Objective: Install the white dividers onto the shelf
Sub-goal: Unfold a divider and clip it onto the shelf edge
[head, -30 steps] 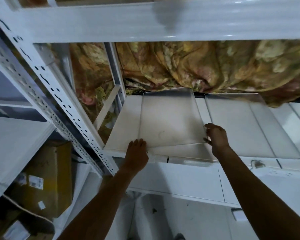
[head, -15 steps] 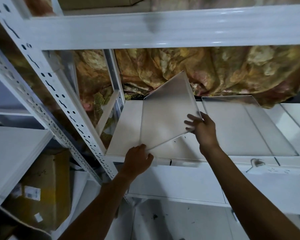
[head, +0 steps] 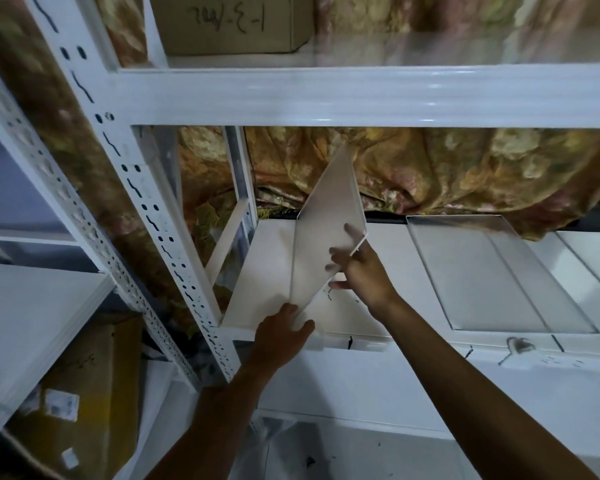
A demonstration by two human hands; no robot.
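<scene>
Left hand (head: 280, 337) is clamped on the near bottom corner of the white divider (head: 321, 233), thumb laid over the panel's front. Right hand (head: 362, 273) has the panel's right-hand edge: fingers (head: 350, 233) spread on the near face and thumb tucked below. It is motion-blurred, but that's a grasp.

The only writing on show is a handwritten black marking on the cardboard box (head: 229, 24) on the level above. It is digits and dashes seen inverted, and I can't read them with certainty. There are also small black scribbles on the shelf (head: 264, 271) just under the right hand and along its front lip, none legible.

The divider is at the left end of that shelf, tipped up on its left long edge. Its long axis runs front to back, and the far free corner points up towards the upper beam (head: 361, 95). The face leans to the right, not yet upright.

Well apart to the right, a second divider (head: 499, 271) lies flat on the shelf with the same front-to-back run. A perforated upright (head: 146, 206) stands left of the shelf, and floral fabric (head: 447, 168) hangs behind it.

The upper box is closed, contents hidden. Low on the left a brown carton (head: 84, 393) carries white labels too small to read; I can't tell what's inside.
</scene>
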